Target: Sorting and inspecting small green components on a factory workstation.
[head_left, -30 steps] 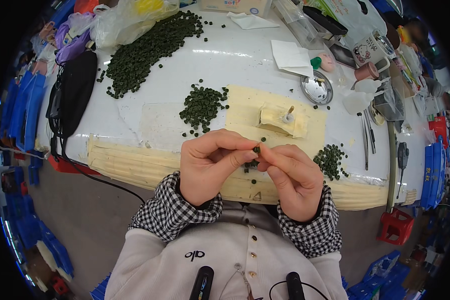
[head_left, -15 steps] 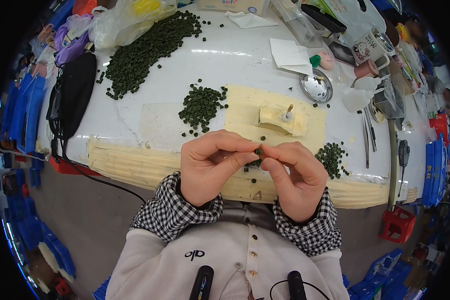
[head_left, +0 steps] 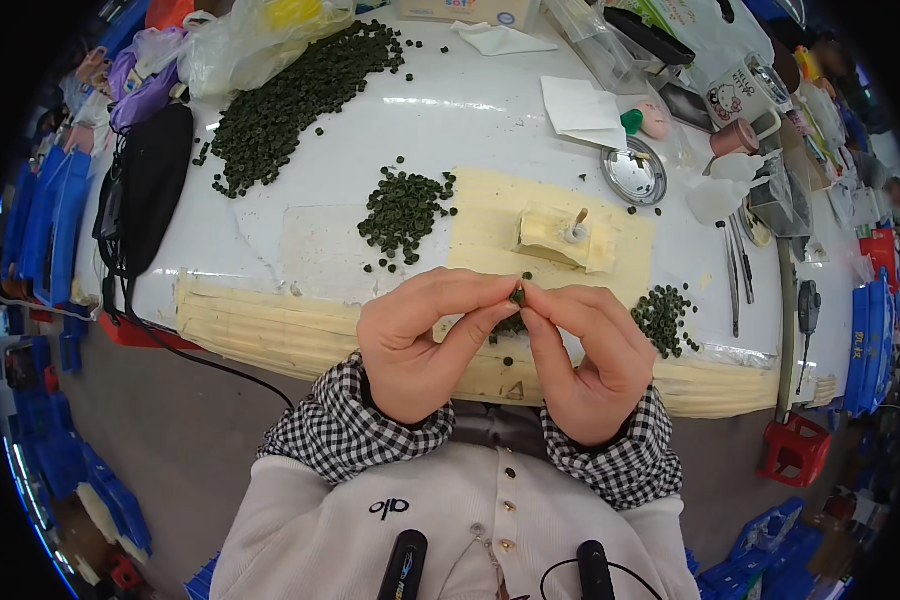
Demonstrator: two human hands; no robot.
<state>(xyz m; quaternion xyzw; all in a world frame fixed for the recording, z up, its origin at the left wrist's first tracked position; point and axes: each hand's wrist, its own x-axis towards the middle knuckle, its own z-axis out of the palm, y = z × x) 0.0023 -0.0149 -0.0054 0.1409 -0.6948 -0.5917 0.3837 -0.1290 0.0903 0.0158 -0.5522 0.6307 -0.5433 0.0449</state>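
Note:
Between the fingertips of both hands is a small dark green piece [head_left: 517,295], partly covered by the fingers. My left hand [head_left: 420,335] pinches it from the left with thumb and forefinger. From the right, my right hand [head_left: 595,355] pinches at the same piece, its fingertips nearly touching the left ones. Below the fingertips, more green pieces [head_left: 510,325] lie near the table's front edge, mostly hidden by the hands. Just beyond the hands stands a block wrapped in yellowish tape [head_left: 560,240], with a short peg sticking up from it.
A small heap of green pieces [head_left: 400,215] lies left of the block, a larger heap [head_left: 290,110] farther back, another [head_left: 662,320] at the right. Tweezers [head_left: 735,285], a round metal dish [head_left: 633,172], a mug [head_left: 745,95] and a black pouch [head_left: 160,185] are around.
The fingertips have shifted slightly and the green piece now shows at a different angle. My right thumb has moved a little inward and up. Both hands stay in about the same place.

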